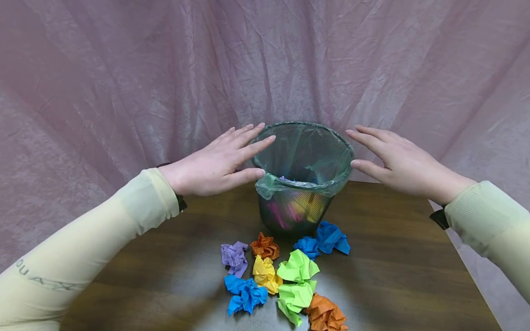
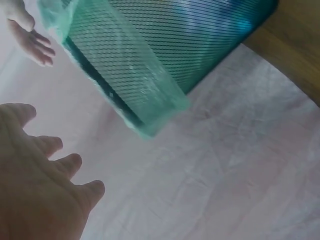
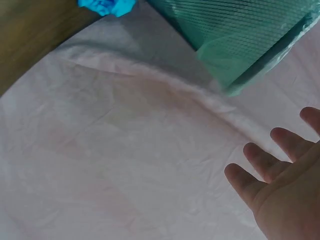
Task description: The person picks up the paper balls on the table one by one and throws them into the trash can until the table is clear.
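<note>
A dark mesh wastebasket (image 1: 285, 214) stands upright on the table, lined with a green plastic bag (image 1: 269, 184) folded over its rim. Crumpled paper in pink, yellow and other colours shows through the mesh. My left hand (image 1: 219, 161) is at the left of the rim, fingers straight and spread, holding nothing. On the other side my right hand (image 1: 401, 161) is held up near the rim, its fingers extended and nothing in them. Both wrist views show the bare palms and fingers beside the green bag (image 2: 160, 115).
Crumpled paper balls lie in front of the wastebasket: purple (image 1: 234, 259), orange (image 1: 265, 246), yellow (image 1: 266, 274), blue (image 1: 246, 294), lime green (image 1: 297, 266) and another orange one (image 1: 325, 313). Blue paper (image 1: 332, 237) lies close to the base. A pink curtain (image 1: 248, 59) hangs behind the wooden table (image 1: 393, 257).
</note>
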A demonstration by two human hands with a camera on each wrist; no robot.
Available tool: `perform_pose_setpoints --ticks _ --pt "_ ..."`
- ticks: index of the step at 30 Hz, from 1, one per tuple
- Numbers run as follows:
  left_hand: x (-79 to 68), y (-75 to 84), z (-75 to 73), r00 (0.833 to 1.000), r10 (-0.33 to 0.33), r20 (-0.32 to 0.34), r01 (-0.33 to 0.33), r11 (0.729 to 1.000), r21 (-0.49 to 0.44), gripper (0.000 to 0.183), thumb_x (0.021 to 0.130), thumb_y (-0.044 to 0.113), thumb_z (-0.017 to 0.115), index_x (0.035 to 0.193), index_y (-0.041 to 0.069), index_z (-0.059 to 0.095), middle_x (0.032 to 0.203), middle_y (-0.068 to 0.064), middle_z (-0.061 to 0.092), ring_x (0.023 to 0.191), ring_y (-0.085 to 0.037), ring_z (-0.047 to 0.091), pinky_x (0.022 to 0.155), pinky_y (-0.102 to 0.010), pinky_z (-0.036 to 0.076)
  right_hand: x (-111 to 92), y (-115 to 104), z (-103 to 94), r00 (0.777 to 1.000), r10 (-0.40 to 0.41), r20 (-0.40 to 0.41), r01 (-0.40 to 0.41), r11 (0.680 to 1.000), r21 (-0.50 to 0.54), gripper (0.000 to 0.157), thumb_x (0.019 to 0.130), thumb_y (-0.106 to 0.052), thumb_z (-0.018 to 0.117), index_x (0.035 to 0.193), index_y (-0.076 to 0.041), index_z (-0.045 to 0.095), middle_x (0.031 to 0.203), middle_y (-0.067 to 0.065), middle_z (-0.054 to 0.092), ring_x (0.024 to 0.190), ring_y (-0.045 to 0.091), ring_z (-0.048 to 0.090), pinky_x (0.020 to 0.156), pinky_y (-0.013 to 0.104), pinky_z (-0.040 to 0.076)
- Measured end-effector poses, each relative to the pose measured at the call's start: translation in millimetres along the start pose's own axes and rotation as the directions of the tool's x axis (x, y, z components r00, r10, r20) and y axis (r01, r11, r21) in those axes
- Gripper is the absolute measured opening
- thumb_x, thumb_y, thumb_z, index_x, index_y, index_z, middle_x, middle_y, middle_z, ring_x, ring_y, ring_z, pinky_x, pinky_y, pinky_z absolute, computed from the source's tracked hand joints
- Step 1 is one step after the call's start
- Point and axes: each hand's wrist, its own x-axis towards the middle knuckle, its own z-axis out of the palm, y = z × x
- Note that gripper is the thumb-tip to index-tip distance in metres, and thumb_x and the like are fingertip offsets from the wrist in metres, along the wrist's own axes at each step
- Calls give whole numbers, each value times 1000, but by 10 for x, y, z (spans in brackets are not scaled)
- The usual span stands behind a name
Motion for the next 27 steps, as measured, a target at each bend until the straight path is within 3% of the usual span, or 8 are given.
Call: perform_pose_setpoints --ticks 7,14,23,27 --pt "5 227 0 989 134 -60 -133 991 27 71 106 61 38 165 31 15 171 2 1 157 -20 0 124 -50 4 -216 213 50 998 58 -16 -57 997 52 69 103 -41 62 163 -21 32 165 14 29 148 44 28 115 64 24" --pt "38 592 34 950 297 -95 -290 953 86 71 106 60 41 165 25 22 172 -3 6 157 -20 0 124 -52 5 -353 397 220 992 122 19 -123 990 76 71 103 -47 60 163 -26 29 166 12 28 148 44 27 113 66 25" --pt "17 979 189 899 432 -66 -422 898 123 73 105 61 42 165 24 23 171 -6 8 156 -20 -4 124 -50 3 -421 544 546 984 158 76 -165 982 91 75 101 -49 63 161 -17 34 163 18 31 146 46 29 111 66 28" --pt "-2 1098 325 886 463 -19 -457 880 132 74 105 62 40 165 25 21 172 -5 5 156 -20 -8 125 -49 2 -454 576 690 981 169 93 -178 979 99 74 101 -51 62 161 -17 36 163 17 32 147 46 29 112 66 26"
